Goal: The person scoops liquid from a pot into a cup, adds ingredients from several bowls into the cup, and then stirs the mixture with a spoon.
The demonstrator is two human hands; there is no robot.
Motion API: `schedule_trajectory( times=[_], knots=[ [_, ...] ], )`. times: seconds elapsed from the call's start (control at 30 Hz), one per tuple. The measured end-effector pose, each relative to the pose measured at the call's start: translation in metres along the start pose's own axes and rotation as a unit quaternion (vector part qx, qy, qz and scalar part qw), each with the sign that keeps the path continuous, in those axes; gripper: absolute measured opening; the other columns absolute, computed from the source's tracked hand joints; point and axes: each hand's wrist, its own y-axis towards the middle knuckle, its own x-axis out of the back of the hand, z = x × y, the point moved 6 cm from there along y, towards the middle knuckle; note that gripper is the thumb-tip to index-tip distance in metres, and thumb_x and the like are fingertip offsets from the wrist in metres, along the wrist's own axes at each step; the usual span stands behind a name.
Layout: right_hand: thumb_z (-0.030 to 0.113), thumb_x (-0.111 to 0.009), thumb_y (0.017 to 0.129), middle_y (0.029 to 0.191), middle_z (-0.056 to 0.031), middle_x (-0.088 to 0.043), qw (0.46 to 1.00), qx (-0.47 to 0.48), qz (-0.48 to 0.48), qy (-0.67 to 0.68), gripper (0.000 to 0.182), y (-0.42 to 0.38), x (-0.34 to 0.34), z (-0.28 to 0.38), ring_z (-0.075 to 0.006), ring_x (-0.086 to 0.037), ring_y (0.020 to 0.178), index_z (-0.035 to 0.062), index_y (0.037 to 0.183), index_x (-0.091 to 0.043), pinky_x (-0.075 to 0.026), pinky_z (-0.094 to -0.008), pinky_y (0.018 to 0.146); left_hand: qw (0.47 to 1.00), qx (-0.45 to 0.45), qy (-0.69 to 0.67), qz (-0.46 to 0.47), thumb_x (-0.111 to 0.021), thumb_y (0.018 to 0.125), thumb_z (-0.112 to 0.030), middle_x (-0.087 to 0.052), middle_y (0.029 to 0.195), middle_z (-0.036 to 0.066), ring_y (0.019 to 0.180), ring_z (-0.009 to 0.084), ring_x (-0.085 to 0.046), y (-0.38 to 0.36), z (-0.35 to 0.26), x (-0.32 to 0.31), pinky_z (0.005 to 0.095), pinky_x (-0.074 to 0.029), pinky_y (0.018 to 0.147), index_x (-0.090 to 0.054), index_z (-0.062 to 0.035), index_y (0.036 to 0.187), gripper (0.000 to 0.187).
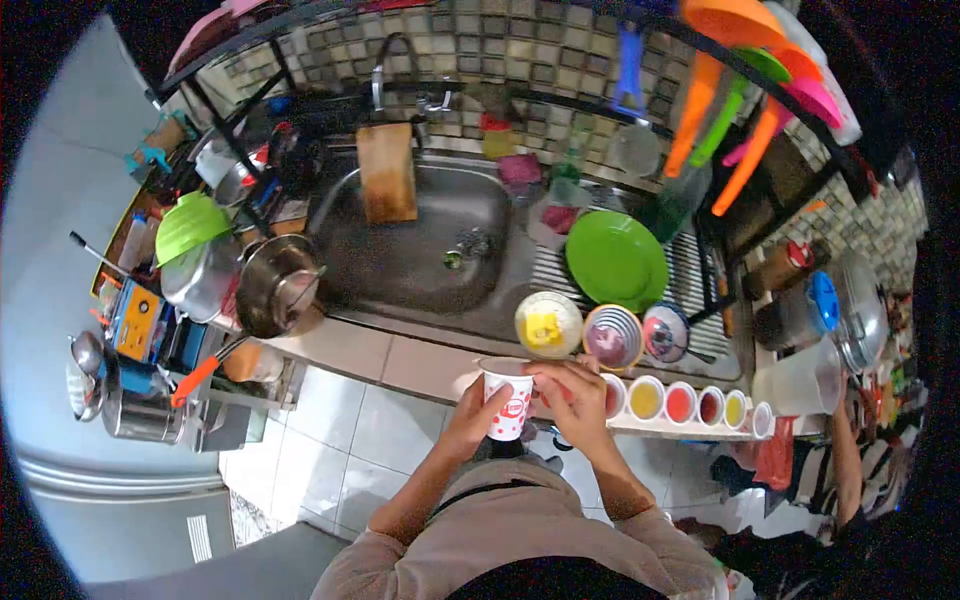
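My left hand [474, 420] is wrapped around a white paper cup [510, 408] with red dots and a red round mark. The cup stands upright in front of my body, near the counter's front edge. My right hand [570, 400] is closed at the right side of the cup's rim, its fingers bent against it. Whatever may lie between those fingertips is hidden. Just right of my right hand, several small cups with coloured contents, among them a yellow cup [646, 398] and a red cup [681, 403], line the counter edge.
Behind the cup stand a bowl with yellow contents [546, 325], a striped bowl [612, 338] and a patterned bowl [666, 332]. A green plate [616, 260] rests on the drainer beside the sink [420, 270]. A pan [275, 285] sits left. Another person's arm [847, 450] shows at right.
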Motion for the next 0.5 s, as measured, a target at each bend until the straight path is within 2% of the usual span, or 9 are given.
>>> schedule_trajectory(
  times=[0.1, 0.13, 0.17, 0.2, 0.27, 0.3, 0.4, 0.47, 0.5],
  knots=[
    [0.011, -0.052, 0.080, 0.081, -0.0070, -0.063, 1.000, -0.006, 0.015, 0.018, 0.013, 0.013, -0.031, 0.005, -0.0181, -0.058, 0.066, 0.0063, 0.088, -0.061, -0.035, -0.0314, 0.069, 0.998, -0.035, 0.022, -0.038, -0.043, 0.086, -0.021, -0.058, 0.094, 0.014, 0.078, 0.0228, -0.061, -0.007, -0.019, 0.029, 0.0327, -0.051, 0.070, -0.041, 0.0022, 0.112, 0.035],
    [0.012, -0.051, 0.080, 0.082, -0.0075, -0.063, 0.999, -0.023, 0.012, 0.036, 0.014, 0.016, -0.041, 0.005, -0.0185, -0.059, 0.066, 0.0063, 0.088, -0.061, -0.036, -0.0323, 0.070, 0.997, -0.035, 0.036, -0.055, -0.051, 0.082, -0.019, -0.056, 0.096, 0.011, 0.082, 0.0192, -0.058, -0.009, -0.025, 0.039, 0.0301, -0.048, 0.071, -0.039, 0.0011, 0.113, 0.038],
    [0.011, -0.051, 0.080, 0.092, -0.0086, -0.062, 0.996, -0.059, 0.011, 0.067, 0.016, 0.017, -0.050, 0.003, -0.0189, -0.059, 0.077, 0.0072, 0.091, -0.060, -0.037, -0.0325, 0.071, 0.996, -0.034, 0.050, -0.071, -0.059, 0.079, -0.016, -0.055, 0.098, 0.009, 0.086, 0.0156, -0.056, -0.011, -0.031, 0.048, 0.0276, -0.046, 0.073, -0.038, 0.0000, 0.114, 0.045],
    [0.011, -0.051, 0.080, 0.092, -0.0086, -0.062, 0.996, -0.058, 0.011, 0.070, 0.016, 0.020, -0.057, 0.005, -0.0189, -0.059, 0.077, 0.0072, 0.091, -0.060, -0.037, -0.0325, 0.071, 0.995, -0.034, 0.051, -0.074, -0.059, 0.079, -0.016, -0.055, 0.098, 0.009, 0.086, 0.0156, -0.056, -0.012, -0.035, 0.055, 0.0276, -0.046, 0.073, -0.038, 0.0000, 0.114, 0.045],
    [0.005, -0.050, 0.077, 0.104, -0.0115, -0.058, 0.999, -0.012, -0.006, 0.033, 0.019, 0.026, -0.062, 0.018, -0.0204, -0.056, 0.091, 0.0035, 0.092, -0.061, -0.037, -0.0307, 0.083, 0.952, -0.180, 0.236, -0.079, -0.070, 0.068, -0.015, -0.052, 0.104, 0.008, 0.094, 0.0166, -0.052, -0.013, -0.060, 0.063, 0.0293, -0.041, 0.081, -0.039, -0.0015, 0.114, 0.057],
    [0.007, -0.053, 0.076, 0.111, -0.0127, -0.054, 1.000, 0.004, 0.006, 0.003, 0.020, 0.027, -0.065, 0.023, -0.0218, -0.052, 0.096, 0.0034, 0.094, -0.061, -0.039, -0.0312, 0.082, 0.952, -0.185, 0.231, -0.076, -0.074, 0.061, -0.014, -0.048, 0.108, 0.009, 0.099, 0.0197, -0.048, -0.011, -0.061, 0.068, 0.0316, -0.038, 0.085, -0.040, -0.0022, 0.114, 0.064],
    [0.009, -0.055, 0.075, 0.107, -0.0113, -0.055, 1.000, -0.007, 0.001, 0.026, 0.023, 0.022, -0.073, 0.019, -0.0230, -0.052, 0.094, 0.0040, 0.096, -0.061, -0.040, -0.0320, 0.080, 0.920, -0.238, 0.308, -0.053, -0.074, 0.059, -0.013, -0.047, 0.107, 0.011, 0.100, 0.0217, -0.048, -0.006, -0.065, 0.079, 0.0318, -0.038, 0.086, -0.039, -0.0018, 0.114, 0.066],
    [0.009, -0.056, 0.074, 0.104, -0.0106, -0.055, 0.999, -0.026, -0.023, 0.012, 0.023, 0.019, -0.061, 0.017, -0.0235, -0.052, 0.092, 0.0038, 0.095, -0.061, -0.040, -0.0325, 0.081, 0.913, -0.239, 0.328, -0.035, -0.075, 0.058, -0.013, -0.047, 0.105, 0.012, 0.101, 0.0235, -0.047, 0.000, -0.062, 0.083, 0.0326, -0.037, 0.087, -0.038, -0.0009, 0.115, 0.069],
    [0.008, -0.057, 0.073, 0.101, -0.0099, -0.055, 0.998, -0.038, -0.040, 0.003, 0.023, 0.018, -0.052, 0.015, -0.0239, -0.052, 0.091, 0.0036, 0.094, -0.061, -0.040, -0.0331, 0.081, 0.904, -0.257, 0.335, -0.068, -0.075, 0.058, -0.012, -0.047, 0.106, 0.011, 0.101, 0.0221, -0.047, 0.000, -0.060, 0.088, 0.0322, -0.037, 0.087, -0.038, -0.0014, 0.114, 0.068]
  ],
)
